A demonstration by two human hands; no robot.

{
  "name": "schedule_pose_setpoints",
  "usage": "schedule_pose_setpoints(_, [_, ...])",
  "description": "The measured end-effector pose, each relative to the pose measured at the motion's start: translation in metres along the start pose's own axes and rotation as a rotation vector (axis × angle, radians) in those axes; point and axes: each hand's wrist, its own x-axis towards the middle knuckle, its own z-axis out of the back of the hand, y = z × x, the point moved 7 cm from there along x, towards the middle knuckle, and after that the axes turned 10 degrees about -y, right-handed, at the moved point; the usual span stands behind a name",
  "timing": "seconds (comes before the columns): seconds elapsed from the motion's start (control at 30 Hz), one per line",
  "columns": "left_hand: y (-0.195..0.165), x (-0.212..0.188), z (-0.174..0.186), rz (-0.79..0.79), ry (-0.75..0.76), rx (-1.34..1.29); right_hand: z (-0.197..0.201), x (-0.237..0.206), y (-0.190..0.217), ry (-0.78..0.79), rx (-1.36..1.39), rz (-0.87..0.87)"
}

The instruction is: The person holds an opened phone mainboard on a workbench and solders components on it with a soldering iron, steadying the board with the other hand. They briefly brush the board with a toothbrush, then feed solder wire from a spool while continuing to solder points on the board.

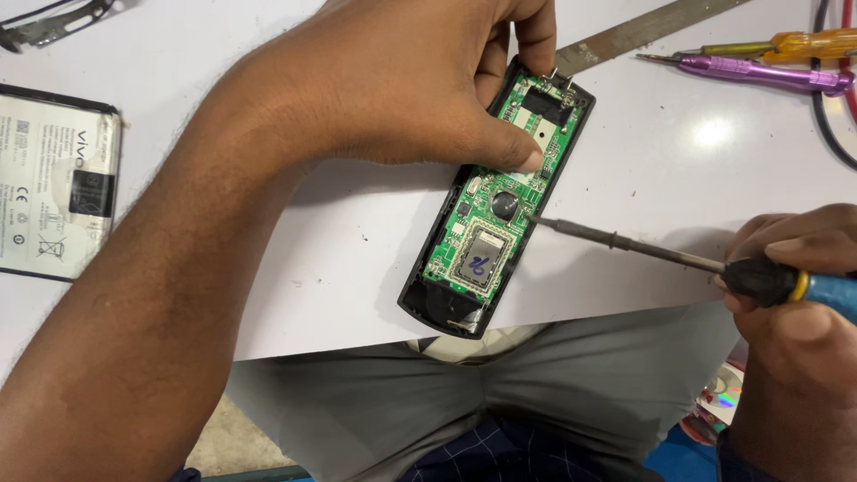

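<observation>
An opened black handset shell lies tilted near the white table's front edge, with a green circuit board exposed inside it. My left hand reaches across from the left and presses the board's upper half down with thumb and fingers. My right hand at the right edge grips a soldering iron with a blue and black handle. Its metal tip touches the board's right edge beside a round black part.
A flat phone battery lies at the left. A purple screwdriver and a yellow-handled one rest at the top right, beside a metal strip and cables. My lap in grey cloth is below the white table.
</observation>
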Motion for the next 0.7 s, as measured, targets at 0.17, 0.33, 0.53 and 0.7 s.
schedule_pose_setpoints(0.17, [0.001,-0.001,0.000,0.011,0.004,-0.014,-0.005,-0.005,-0.015,-0.035,0.026,-0.039])
schedule_pose_setpoints(0.33, [-0.001,-0.001,0.001,0.001,-0.002,-0.013,-0.005,-0.008,-0.008,-0.048,0.053,-0.019])
schedule_pose_setpoints(0.53, [0.001,0.000,0.000,0.030,-0.003,0.001,-0.006,-0.004,-0.009,-0.061,0.092,-0.089])
schedule_pose_setpoints(0.7, [-0.002,-0.001,0.001,0.000,-0.011,-0.003,-0.007,-0.003,-0.003,-0.040,0.040,-0.021])
